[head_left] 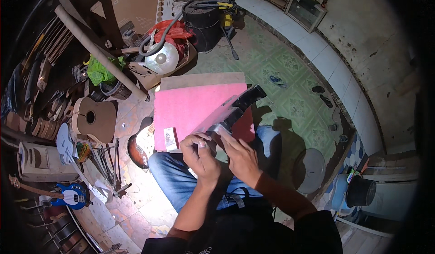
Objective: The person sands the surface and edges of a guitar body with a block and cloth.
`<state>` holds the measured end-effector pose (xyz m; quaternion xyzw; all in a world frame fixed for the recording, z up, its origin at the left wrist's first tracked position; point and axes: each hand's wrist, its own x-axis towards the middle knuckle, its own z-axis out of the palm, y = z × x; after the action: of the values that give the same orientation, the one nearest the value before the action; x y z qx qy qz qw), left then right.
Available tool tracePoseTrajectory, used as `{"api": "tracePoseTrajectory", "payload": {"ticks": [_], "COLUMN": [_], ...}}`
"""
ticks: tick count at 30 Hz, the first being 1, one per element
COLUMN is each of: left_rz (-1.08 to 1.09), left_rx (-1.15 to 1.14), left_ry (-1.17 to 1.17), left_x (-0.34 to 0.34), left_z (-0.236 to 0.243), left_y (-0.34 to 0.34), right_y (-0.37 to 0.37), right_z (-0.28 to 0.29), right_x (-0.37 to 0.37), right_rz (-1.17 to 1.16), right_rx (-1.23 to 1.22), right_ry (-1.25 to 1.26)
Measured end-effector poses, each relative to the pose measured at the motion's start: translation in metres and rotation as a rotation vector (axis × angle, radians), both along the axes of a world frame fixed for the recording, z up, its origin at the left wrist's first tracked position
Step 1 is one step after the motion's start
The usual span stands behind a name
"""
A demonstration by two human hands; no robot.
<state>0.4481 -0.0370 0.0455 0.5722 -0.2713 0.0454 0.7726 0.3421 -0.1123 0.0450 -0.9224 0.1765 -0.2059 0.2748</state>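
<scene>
Over a pink foam sheet point(190, 104) in front of me, I hold up a long black and grey object point(233, 115) with a flat pale side; its exact kind is unclear. It is tilted, its far end rising to the right. My left hand point(200, 158) is closed at its near end, thumb up and fingers curled. Against its near right side press the fingers of my right hand point(241, 156), partly hiding it. A small white block or box point(170, 139) lies on the sheet's left edge, beside my left hand.
Left of me are an unfinished guitar body point(93, 118), a sunburst guitar body point(141, 143) and a blue bass guitar point(74, 196). A black bucket point(201, 27) with a hose stands ahead. Sandals point(277, 81) lie on the green floor; a round lid point(309, 170) is at right.
</scene>
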Motion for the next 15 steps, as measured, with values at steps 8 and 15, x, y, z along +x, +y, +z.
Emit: {"api": "tracePoseTrajectory", "payload": {"ticks": [8,15], "left_rz": [-0.018,-0.018], "left_rx": [-0.088,-0.067], "left_ry": [0.084,0.094], "left_x": [0.007,0.007], "left_z": [0.018,0.022], "left_y": [-0.013,-0.014], "right_y": [-0.01,-0.018], "right_z": [0.001,-0.001], "right_x": [-0.002,0.002], "right_rz": [-0.039,-0.028], "right_rx": [-0.228,-0.31], "right_ry": [0.093,0.017]}}
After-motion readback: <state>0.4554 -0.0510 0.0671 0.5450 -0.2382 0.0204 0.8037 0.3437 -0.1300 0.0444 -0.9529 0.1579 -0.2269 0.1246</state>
